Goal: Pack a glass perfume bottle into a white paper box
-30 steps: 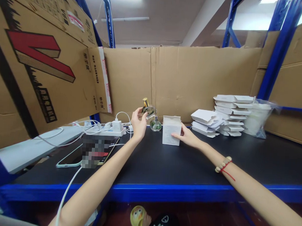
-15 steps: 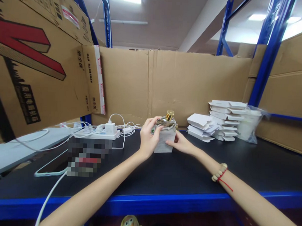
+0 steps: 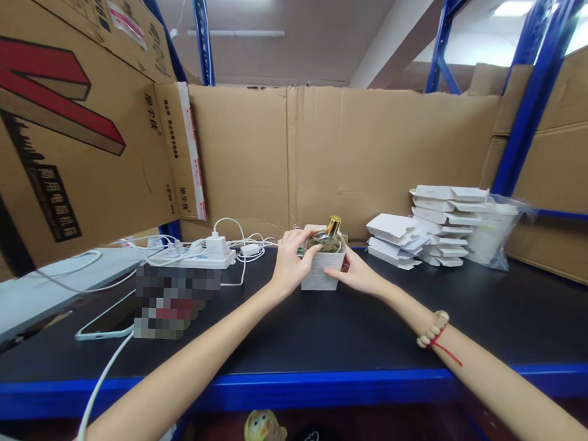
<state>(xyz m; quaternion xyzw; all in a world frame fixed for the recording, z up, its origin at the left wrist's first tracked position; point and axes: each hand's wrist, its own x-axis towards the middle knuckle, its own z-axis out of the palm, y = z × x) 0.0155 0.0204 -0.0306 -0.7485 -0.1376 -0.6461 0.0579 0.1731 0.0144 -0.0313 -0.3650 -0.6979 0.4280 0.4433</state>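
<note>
1. Ceiling strip lights (image 3: pixel 236 33) far overhead glare white and light my bench evenly; shadows are soft.
2. Wide-angle distortion bends the blue rack posts (image 3: pixel 533 101) and stretches my forearms at the near edges.
3. A pixelated patch (image 3: pixel 176 300) covers the near-left worktop; focus is sharp elsewhere.

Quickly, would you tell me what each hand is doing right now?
Left hand: holding the perfume bottle.
Right hand: gripping the white box.
</note>
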